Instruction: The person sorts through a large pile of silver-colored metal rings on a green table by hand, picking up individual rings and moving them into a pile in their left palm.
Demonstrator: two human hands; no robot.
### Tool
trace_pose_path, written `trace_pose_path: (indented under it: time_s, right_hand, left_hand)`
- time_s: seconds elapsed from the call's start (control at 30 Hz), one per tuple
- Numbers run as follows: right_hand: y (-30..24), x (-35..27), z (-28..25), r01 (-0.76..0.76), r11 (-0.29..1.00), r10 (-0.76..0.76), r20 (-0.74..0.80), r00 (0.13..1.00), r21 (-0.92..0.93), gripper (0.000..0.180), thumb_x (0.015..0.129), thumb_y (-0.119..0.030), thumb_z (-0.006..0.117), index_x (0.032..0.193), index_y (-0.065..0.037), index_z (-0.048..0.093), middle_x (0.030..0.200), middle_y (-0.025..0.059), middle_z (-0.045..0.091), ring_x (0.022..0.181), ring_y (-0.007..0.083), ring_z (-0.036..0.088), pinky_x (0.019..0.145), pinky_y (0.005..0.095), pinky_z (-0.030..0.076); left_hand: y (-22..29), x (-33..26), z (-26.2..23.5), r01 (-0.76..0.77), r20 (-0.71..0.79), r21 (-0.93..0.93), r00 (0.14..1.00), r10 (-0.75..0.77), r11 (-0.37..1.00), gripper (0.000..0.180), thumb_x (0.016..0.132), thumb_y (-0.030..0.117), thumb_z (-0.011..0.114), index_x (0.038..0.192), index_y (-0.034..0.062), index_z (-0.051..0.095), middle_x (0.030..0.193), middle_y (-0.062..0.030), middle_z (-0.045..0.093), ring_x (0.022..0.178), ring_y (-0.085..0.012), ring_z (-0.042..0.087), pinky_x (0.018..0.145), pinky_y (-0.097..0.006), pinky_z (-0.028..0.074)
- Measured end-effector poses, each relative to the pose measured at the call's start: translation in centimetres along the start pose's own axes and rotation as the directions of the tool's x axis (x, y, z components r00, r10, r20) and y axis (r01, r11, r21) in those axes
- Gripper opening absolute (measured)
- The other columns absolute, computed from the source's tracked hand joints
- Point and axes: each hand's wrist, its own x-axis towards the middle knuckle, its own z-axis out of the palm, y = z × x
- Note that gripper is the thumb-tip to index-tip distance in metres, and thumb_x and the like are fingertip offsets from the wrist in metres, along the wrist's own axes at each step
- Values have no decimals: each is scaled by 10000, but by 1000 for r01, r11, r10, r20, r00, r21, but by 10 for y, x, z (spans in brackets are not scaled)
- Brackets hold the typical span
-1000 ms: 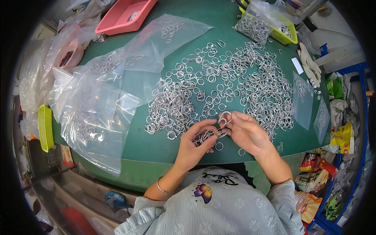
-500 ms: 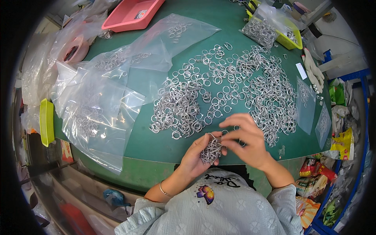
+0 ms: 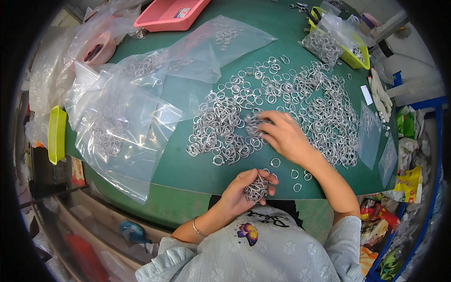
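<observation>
The left hand (image 3: 236, 191) is cupping rings (image 3: 256, 189); the right hand (image 3: 287, 135) is fingertip-gripping a bunch (image 3: 252, 126). Both are looking metallic, loop-shaped.

You've got a pink tray (image 3: 164, 24) up at the top edge of the frame, left of center, plus a pink bowl (image 3: 107, 54) in the upper left and a lime-green basket (image 3: 57, 136) at the far left. Upper right there's a pale glove (image 3: 379, 96) just beside a small white card (image 3: 366, 95), and below that your blue rack (image 3: 433, 102) has a green packet (image 3: 405, 124) and a yellow packet (image 3: 413, 182). Lower left, you've got a crumpled blue bag (image 3: 133, 231).
</observation>
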Motion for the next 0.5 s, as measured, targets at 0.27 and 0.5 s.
trace_pose_path:
  time_s: [0.27, 0.5]
  right_hand:
    - [3, -13, -43, -265, 950, 278, -64, 958, 164, 61, 789, -57, 644, 812, 0, 643, 802, 107, 636, 816, 288, 572, 784, 371, 430]
    - [-8, -15, -43, -334, 916, 299, -176, 938, -223, 127, 762, -84, 677, 858, -9, 640, 873, 100, 596, 882, 292, 534, 789, 394, 409]
  left_hand:
    - [2, 0, 9, -69, -64, 4, 996, 69, 998, 245, 939, 231, 536, 1119, 73, 586, 1026, -125, 611, 842, -201, 578, 549, -261, 519]
    - [10, -4, 6, -136, -120, 6, 983, 135, 991, 194, 908, 185, 599, 1087, 110, 604, 975, -78, 599, 829, -176, 557, 536, -245, 496]
